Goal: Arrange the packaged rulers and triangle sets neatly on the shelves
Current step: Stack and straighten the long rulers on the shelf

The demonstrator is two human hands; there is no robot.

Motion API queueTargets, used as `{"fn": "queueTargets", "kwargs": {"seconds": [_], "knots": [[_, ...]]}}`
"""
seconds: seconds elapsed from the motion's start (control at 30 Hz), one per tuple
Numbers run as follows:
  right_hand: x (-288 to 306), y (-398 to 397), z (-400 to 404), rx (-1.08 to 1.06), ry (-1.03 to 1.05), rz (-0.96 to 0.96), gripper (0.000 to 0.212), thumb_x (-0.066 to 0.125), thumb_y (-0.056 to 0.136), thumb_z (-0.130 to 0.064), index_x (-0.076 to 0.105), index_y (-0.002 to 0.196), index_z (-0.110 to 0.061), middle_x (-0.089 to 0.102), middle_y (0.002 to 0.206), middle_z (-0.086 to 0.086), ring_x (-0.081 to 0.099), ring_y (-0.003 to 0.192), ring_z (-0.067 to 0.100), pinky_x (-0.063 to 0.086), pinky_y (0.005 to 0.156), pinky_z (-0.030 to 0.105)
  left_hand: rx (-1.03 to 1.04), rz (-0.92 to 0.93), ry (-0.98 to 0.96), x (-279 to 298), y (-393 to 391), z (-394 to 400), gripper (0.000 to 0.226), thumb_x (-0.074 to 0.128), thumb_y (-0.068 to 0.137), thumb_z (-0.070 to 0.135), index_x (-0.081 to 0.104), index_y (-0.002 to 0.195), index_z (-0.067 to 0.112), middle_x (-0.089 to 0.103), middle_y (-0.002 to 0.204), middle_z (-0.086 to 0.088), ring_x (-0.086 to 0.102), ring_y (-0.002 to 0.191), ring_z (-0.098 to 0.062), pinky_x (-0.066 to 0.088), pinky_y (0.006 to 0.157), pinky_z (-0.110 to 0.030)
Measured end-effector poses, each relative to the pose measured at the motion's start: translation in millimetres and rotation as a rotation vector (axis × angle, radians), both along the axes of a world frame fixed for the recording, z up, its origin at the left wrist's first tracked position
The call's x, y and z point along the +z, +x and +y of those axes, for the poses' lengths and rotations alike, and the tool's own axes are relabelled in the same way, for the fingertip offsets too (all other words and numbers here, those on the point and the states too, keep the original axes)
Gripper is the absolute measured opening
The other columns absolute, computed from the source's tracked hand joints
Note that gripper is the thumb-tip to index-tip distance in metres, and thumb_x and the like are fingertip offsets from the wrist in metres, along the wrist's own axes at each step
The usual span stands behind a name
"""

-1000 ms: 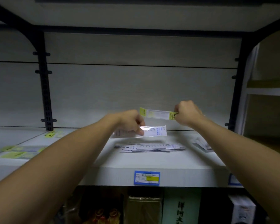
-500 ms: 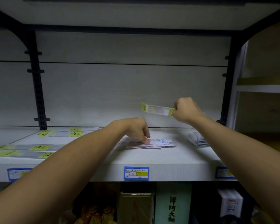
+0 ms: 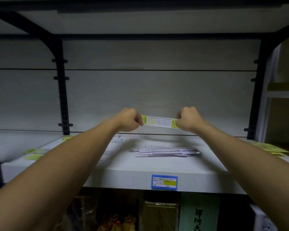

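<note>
I hold one packaged ruler [image 3: 159, 122], clear with yellow ends, level in the air above the white shelf [image 3: 140, 174]. My left hand [image 3: 129, 120] pinches its left end and my right hand [image 3: 188, 119] pinches its right end. Below it a flat pile of white packaged rulers [image 3: 165, 151] lies on the shelf, slightly fanned. More yellow-labelled packs [image 3: 34, 154] lie at the shelf's left, and other yellow packs [image 3: 272, 148] sit at the far right.
A blue price tag [image 3: 164, 182] is clipped to the shelf's front edge. Black uprights [image 3: 63, 97] flank the bay, and another shelf board runs overhead. Boxes and packaged goods [image 3: 160, 214] fill the level below.
My left hand left the white pack on the pile and rose to take the left end of the yellow-ended ruler. My right hand stayed on the ruler's right end.
</note>
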State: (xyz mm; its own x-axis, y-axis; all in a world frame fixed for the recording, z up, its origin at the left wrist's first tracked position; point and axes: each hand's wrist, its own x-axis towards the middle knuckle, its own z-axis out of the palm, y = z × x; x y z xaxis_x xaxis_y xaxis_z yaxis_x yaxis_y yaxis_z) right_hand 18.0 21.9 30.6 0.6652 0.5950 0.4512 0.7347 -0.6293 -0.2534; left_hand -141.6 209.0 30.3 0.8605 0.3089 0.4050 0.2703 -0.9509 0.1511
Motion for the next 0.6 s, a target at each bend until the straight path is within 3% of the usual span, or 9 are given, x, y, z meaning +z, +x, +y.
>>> {"fn": "queueTargets", "kwargs": {"seconds": [0.17, 0.27, 0.4, 0.47, 0.53, 0.6], "knots": [[-2.1, -40.4, 55.4, 0.082, 0.031, 0.049, 0.021, 0.052, 0.078, -0.007, 0.072, 0.085, -0.007, 0.066, 0.090, 0.017, 0.061, 0.088, 0.035, 0.050, 0.071, 0.034, 0.067, -0.179, 0.030, 9.7, -48.0, 59.3, 0.038, 0.050, 0.082, 0.001, 0.076, 0.104, 0.015, 0.074, 0.103, -0.003, 0.063, 0.101, -0.018, 0.037, 0.081, -0.013], [-6.4, -77.3, 99.0, 0.155, 0.031, 0.102, 0.021, 0.049, 0.079, -0.002, 0.069, 0.077, -0.005, 0.065, 0.084, 0.017, 0.060, 0.087, 0.032, 0.045, 0.067, 0.031, 0.093, -0.164, 0.017, 7.1, -76.9, 102.4, 0.039, 0.049, 0.081, 0.000, 0.076, 0.105, 0.013, 0.074, 0.105, -0.007, 0.063, 0.106, -0.023, 0.041, 0.085, -0.018], [-9.4, -121.1, 156.5, 0.216, -0.056, 0.184, 0.025, 0.052, 0.078, -0.007, 0.075, 0.086, -0.002, 0.071, 0.085, 0.018, 0.064, 0.081, 0.029, 0.049, 0.066, 0.029, 0.067, -0.157, -0.017, 3.3, -105.3, 157.4, 0.034, 0.049, 0.086, 0.001, 0.076, 0.101, 0.014, 0.073, 0.106, -0.007, 0.063, 0.104, -0.021, 0.044, 0.086, -0.020], [-6.5, -141.2, 181.4, 0.265, -0.130, 0.314, 0.025, 0.058, 0.072, -0.008, 0.075, 0.089, 0.000, 0.073, 0.087, 0.021, 0.061, 0.072, 0.026, 0.048, 0.065, 0.032, 0.050, -0.193, -0.037, 4.1, -113.9, 175.9, 0.032, 0.046, 0.089, 0.004, 0.075, 0.099, 0.013, 0.071, 0.103, -0.008, 0.063, 0.097, -0.022, 0.047, 0.082, -0.025], [-5.0, -157.6, 200.5, 0.313, -0.189, 0.453, 0.016, 0.067, 0.074, 0.001, 0.074, 0.088, 0.000, 0.070, 0.078, 0.013, 0.056, 0.068, 0.021, 0.045, 0.063, 0.028, 0.041, -0.252, -0.051, 7.1, -117.4, 187.5, 0.033, 0.043, 0.090, 0.006, 0.075, 0.097, 0.012, 0.070, 0.101, -0.008, 0.062, 0.091, -0.022, 0.046, 0.077, -0.026], [-8.1, -173.3, 214.8, 0.360, -0.217, 0.652, 0.015, 0.069, 0.081, 0.009, 0.072, 0.089, -0.004, 0.066, 0.075, 0.005, 0.061, 0.072, 0.017, 0.050, 0.065, 0.024, 0.044, -0.268, -0.053, 8.6, -119.5, 197.2, 0.032, 0.043, 0.090, 0.008, 0.074, 0.095, 0.012, 0.070, 0.101, -0.007, 0.062, 0.094, -0.022, 0.049, 0.082, -0.030]]}}
